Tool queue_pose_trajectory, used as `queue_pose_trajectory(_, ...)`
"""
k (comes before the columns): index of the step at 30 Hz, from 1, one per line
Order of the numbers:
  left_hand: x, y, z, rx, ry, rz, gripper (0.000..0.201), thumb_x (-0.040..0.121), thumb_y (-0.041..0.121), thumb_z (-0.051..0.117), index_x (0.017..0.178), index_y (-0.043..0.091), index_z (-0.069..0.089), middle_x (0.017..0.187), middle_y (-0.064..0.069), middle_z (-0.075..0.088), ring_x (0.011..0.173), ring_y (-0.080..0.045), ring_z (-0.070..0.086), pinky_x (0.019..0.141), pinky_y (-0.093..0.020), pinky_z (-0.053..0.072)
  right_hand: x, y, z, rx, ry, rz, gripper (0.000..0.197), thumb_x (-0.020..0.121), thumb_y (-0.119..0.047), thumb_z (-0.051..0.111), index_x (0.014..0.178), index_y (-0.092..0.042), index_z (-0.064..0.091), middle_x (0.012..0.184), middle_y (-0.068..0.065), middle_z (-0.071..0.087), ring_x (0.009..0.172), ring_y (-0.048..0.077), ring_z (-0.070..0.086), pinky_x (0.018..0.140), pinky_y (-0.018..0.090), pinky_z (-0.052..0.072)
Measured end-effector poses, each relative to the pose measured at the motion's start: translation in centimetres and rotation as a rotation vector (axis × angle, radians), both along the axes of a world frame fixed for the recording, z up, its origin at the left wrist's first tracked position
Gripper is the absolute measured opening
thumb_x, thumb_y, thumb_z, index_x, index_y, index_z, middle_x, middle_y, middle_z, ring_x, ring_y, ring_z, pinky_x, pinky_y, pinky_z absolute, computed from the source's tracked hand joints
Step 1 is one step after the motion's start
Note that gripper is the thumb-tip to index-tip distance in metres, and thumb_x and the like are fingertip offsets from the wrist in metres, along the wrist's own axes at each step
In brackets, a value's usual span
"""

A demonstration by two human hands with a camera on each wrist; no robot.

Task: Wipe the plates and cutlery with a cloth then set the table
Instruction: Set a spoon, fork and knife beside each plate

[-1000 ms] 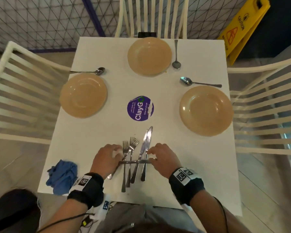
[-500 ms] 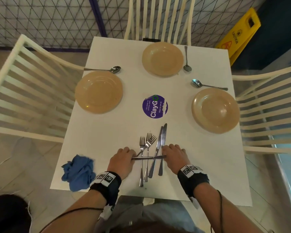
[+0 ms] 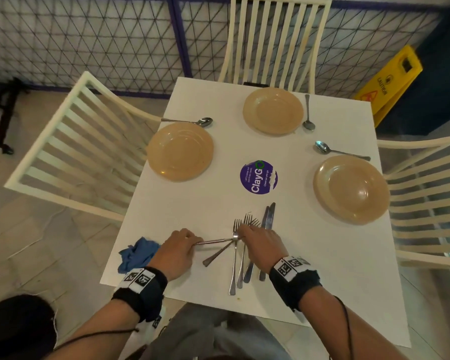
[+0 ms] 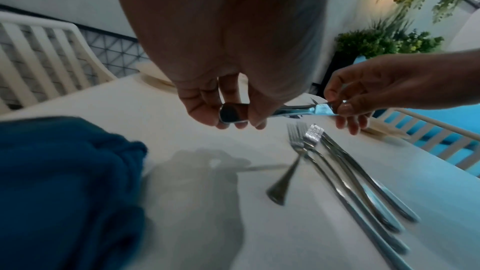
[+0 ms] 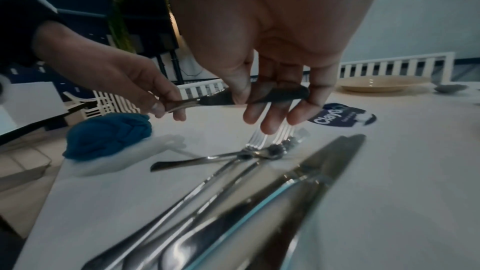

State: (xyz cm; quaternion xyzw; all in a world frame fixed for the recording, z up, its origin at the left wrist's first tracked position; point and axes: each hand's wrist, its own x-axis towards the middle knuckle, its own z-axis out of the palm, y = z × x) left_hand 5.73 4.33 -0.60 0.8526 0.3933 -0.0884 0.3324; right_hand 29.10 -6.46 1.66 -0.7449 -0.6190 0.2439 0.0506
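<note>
Plates number three: one [image 3: 180,152] at the left chair, one [image 3: 272,110] at the far chair, one [image 3: 351,189] at the right chair, each with a spoon beside it, so three spoons [image 3: 308,112]. Three forks [image 3: 233,258] and two knives [image 3: 269,216] lie before me near the table's [image 3: 322,268] front edge, one fork splayed off to the left. A third knife [image 3: 213,241] I hold level above that pile: my left hand [image 3: 176,252] pinches its handle end, my right hand [image 3: 261,246] has thumb and fingers curled round its blade end. One crumpled blue cloth [image 3: 137,253] sits just left of my left hand. A round purple sticker [image 3: 258,177] mid-table reads "ClayGo"; the yellow floor sign [image 3: 390,84] reads "CAUTION".
</note>
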Motion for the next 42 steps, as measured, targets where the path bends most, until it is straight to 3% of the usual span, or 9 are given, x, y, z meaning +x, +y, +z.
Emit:
queue_pose_trajectory(5,-3.1,4.7,1.8,-0.064,0.013,0.011,0.035,0.107,0.028,0.04,0.138,0.024,0.056,0.102,0.004,0.054,0.101,-0.016,0.049,0.09,-0.027,0.038,-2.5,4.5,0.2,0.034,-0.019,0.056,0.032,0.091,-0.004,0.048,0.117,-0.023,0.048,0.101,0.0,0.061,0.09,0.026,0.06,0.074,0.037,0.038)
queue_pose_trajectory(9,-5.5,9.5,1.8,-0.162,-0.087,0.096,0.029,0.104,0.026,0.048,0.129,0.03,0.063,0.105,0.0,0.058,0.103,-0.017,0.058,0.094,-0.027,0.044,-4.6,8.2,-0.5,0.057,0.008,0.065,0.027,0.096,-0.008,0.048,0.118,-0.023,0.048,0.108,0.001,0.059,0.096,0.027,0.058,0.074,0.036,0.034)
queue_pose_trajectory(12,-7.4,13.2,0.8,-0.144,-0.12,0.108,0.026,0.102,0.024,0.055,0.12,0.038,0.066,0.104,0.001,0.06,0.101,-0.016,0.058,0.094,-0.028,0.046,-6.3,10.8,-1.7,0.003,0.089,0.027,0.019,0.098,-0.016,0.049,0.116,-0.022,0.05,0.11,0.002,0.059,0.099,0.027,0.058,0.076,0.036,0.038)
queue_pose_trajectory(18,-9.0,18.2,-1.8,-0.002,-0.02,0.002,0.03,0.101,0.025,0.056,0.128,0.024,0.067,0.106,0.001,0.059,0.098,-0.022,0.058,0.079,-0.026,0.039,-8.6,15.2,-4.3,-0.116,0.172,-0.094,0.026,0.095,-0.016,0.058,0.12,-0.018,0.059,0.115,0.003,0.06,0.102,0.028,0.061,0.086,0.037,0.049)
queue_pose_trajectory(24,-10.4,19.7,-3.8,0.035,-0.008,-0.038,0.03,0.103,0.017,0.048,0.127,0.021,0.065,0.11,-0.006,0.067,0.104,-0.026,0.06,0.087,-0.036,0.048,-10.0,17.0,-6.3,-0.148,0.042,-0.042,0.022,0.1,-0.021,0.05,0.112,-0.015,0.067,0.112,0.005,0.057,0.1,0.028,0.057,0.074,0.034,0.044)
queue_pose_trajectory(30,-11.5,20.6,-4.1,0.093,-0.204,0.021,0.016,0.096,0.018,0.063,0.109,0.019,0.072,0.099,0.005,0.066,0.094,-0.017,0.059,0.082,-0.031,0.049,-9.2,18.1,-5.8,-0.193,0.045,-0.148,0.021,0.098,-0.027,0.055,0.112,-0.023,0.07,0.106,0.001,0.065,0.103,0.024,0.059,0.081,0.035,0.047)
queue_pose_trajectory(33,-11.6,20.3,-4.2,0.102,-0.196,0.041,0.017,0.094,0.015,0.066,0.107,0.02,0.075,0.097,0.006,0.063,0.093,-0.016,0.055,0.081,-0.027,0.045,-9.1,18.0,-5.5,-0.198,0.035,-0.186,0.02,0.095,-0.029,0.059,0.112,-0.026,0.068,0.108,-0.001,0.066,0.107,0.022,0.056,0.085,0.035,0.046)
queue_pose_trajectory(36,-11.4,20.2,-4.5,0.118,-0.197,0.075,0.019,0.092,0.012,0.067,0.106,0.02,0.077,0.097,0.005,0.06,0.091,-0.015,0.052,0.079,-0.028,0.047,-9.3,17.8,-5.6,-0.173,0.06,-0.209,0.018,0.095,-0.028,0.058,0.109,-0.025,0.068,0.109,-0.002,0.061,0.107,0.02,0.053,0.079,0.032,0.043)
queue_pose_trajectory(42,-11.6,20.0,-4.9,0.124,-0.219,0.106,0.021,0.091,0.013,0.068,0.108,0.022,0.077,0.097,0.007,0.058,0.09,-0.012,0.049,0.079,-0.027,0.045,-9.4,17.4,-5.6,-0.15,0.1,-0.244,0.021,0.094,-0.028,0.06,0.113,-0.023,0.068,0.113,-0.002,0.06,0.111,0.019,0.051,0.082,0.037,0.049)
